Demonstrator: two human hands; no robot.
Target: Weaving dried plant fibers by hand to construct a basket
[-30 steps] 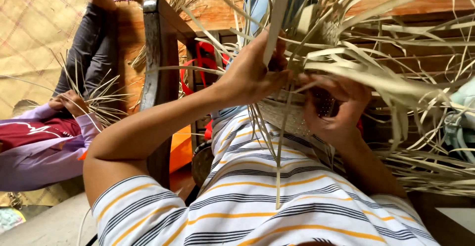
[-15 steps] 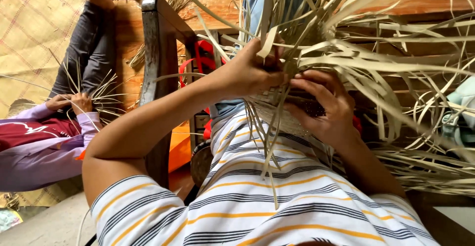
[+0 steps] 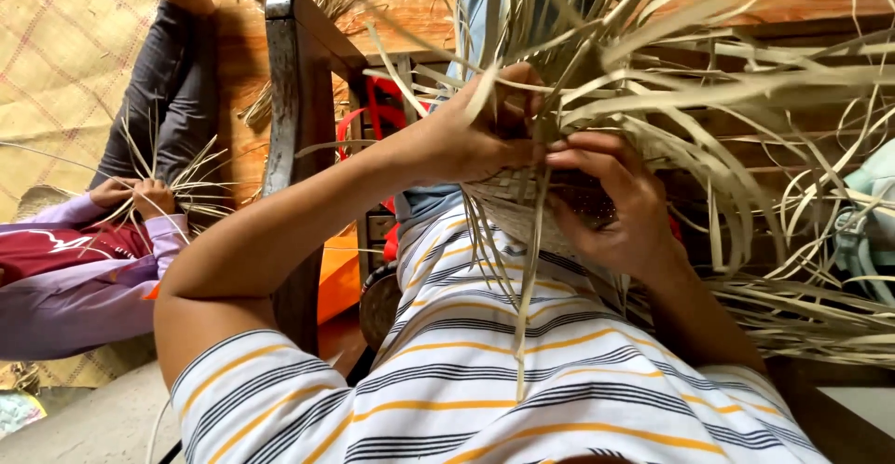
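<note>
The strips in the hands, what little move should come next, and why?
Probably pull the pinched strip snug against the woven part. The left hand pinches strips at the weave's edge, the right hand steadies the weave from the other side, and that strip hangs loose over the striped shirt.

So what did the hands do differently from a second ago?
The left hand let go of the tall strip it held up and came down onto the woven piece, fingers pinching the pale strips. The right hand stayed cupped under the weaving. The other person's hands kept working their own strips.
</note>
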